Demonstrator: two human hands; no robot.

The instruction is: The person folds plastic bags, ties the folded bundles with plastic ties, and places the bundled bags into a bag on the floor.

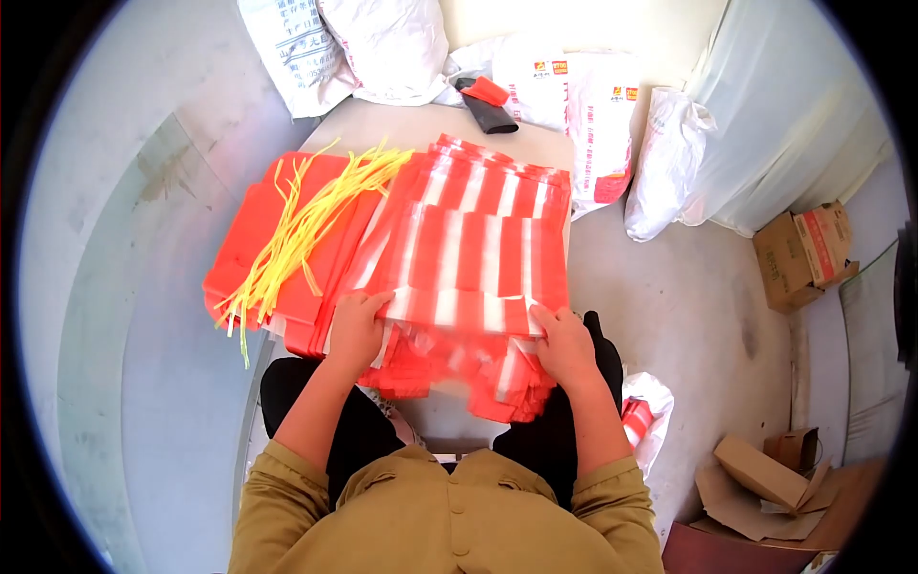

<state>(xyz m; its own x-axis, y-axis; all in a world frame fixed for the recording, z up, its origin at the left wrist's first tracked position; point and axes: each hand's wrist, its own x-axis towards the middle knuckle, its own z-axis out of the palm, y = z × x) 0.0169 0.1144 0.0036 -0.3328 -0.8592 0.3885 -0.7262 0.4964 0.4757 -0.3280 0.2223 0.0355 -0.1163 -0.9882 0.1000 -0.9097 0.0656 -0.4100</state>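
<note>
A stack of red-and-white striped plastic bags (478, 230) lies in front of me, its near part hanging over the table edge towards my lap. My left hand (359, 330) pinches the left corner of the top bag's near edge. At the right corner of that same edge, my right hand (562, 340) has its fingers closed on the bag. Left of the stack are folded plain red bags (251, 230), with a bundle of yellow strips (311, 230) lying across them.
White printed sacks (387, 48) line the table's far side (359, 124), near a black and red item (490, 105). Cardboard boxes (803, 253) stand at the right wall, and flattened cardboard (755, 488) lies lower right. A white bag (650, 416) with striped material sits by my right knee.
</note>
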